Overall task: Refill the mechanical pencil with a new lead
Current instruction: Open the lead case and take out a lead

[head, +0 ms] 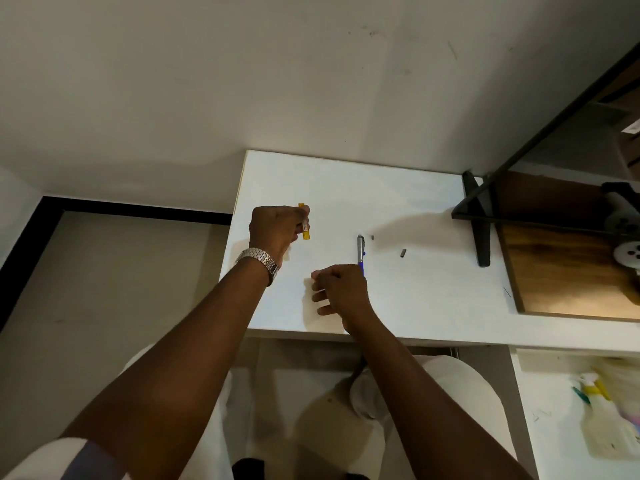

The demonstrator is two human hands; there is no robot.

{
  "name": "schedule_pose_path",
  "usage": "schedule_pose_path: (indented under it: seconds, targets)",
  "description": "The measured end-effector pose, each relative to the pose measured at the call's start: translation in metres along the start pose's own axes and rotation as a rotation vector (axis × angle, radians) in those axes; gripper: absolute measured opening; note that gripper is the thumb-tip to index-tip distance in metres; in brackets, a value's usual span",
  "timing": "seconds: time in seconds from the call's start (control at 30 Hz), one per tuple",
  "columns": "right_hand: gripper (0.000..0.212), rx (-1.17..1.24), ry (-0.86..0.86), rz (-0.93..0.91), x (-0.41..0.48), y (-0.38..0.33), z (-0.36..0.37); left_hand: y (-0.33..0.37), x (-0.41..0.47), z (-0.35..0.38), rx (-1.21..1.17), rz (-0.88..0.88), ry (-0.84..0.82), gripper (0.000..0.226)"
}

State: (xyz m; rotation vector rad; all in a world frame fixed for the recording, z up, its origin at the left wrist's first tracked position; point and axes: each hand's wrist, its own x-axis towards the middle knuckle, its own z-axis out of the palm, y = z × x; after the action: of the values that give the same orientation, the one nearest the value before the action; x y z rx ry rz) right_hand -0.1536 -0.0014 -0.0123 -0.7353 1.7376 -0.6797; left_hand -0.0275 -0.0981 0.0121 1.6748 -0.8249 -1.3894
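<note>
On the smooth white table [398, 202], the left hand [273, 226] was closed around a slim yellow lead case [305, 226], a flat translucent plastic stick. The right hand [341, 289] was curled loosely; I cannot tell if it pinched anything. The mechanical pencil [361, 251], blue with a metal end, lay just beside its knuckles. Two small dark cylindrical parts [403, 252] lay apart on the right.

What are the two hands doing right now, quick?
Left hand: fingers closed around the yellow lead case, held above the table.
Right hand: fingers curled near the pencil; whether they pinch anything cannot be told.
</note>
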Motion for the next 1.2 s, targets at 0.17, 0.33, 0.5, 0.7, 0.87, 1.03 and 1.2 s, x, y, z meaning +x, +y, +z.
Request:
schedule_pose_path:
  seconds: [0.17, 0.33, 0.5, 0.7, 0.87, 1.03, 1.2]
  targets:
    - [0.017, -0.222, 0.146, -0.119, 0.008, 0.011, 0.007, -0.002, -0.002, 0.001, 0.002, -0.015, -0.014, 0.020]
    - [0.013, -0.193, 0.199, -0.137, 0.011, 0.013, 0.007, -0.006, -0.006, 0.000, -0.010, -0.016, -0.019, 0.015]
    - [0.010, -0.120, 0.215, -0.127, 0.014, 0.020, 0.006, -0.003, -0.009, -0.001, -0.019, -0.004, -0.018, 0.014]
    - [0.012, 0.435, 0.107, -0.061, 0.010, 0.002, 0.008, -0.002, -0.012, 0.000, 0.002, 0.059, -0.035, 0.010]
    - [0.024, 0.807, -0.178, 0.072, 0.012, -0.024, 0.006, -0.007, -0.018, 0.003, 0.039, 0.270, -0.091, 0.010]
    - [0.023, 0.841, -0.243, 0.079, 0.012, -0.025, 0.005, -0.006, -0.022, 0.004, 0.035, 0.326, -0.095, 0.012]
    - [0.023, 0.867, -0.258, 0.087, 0.010, -0.019, 0.004, -0.003, -0.021, 0.006, 0.032, 0.331, -0.093, 0.017]
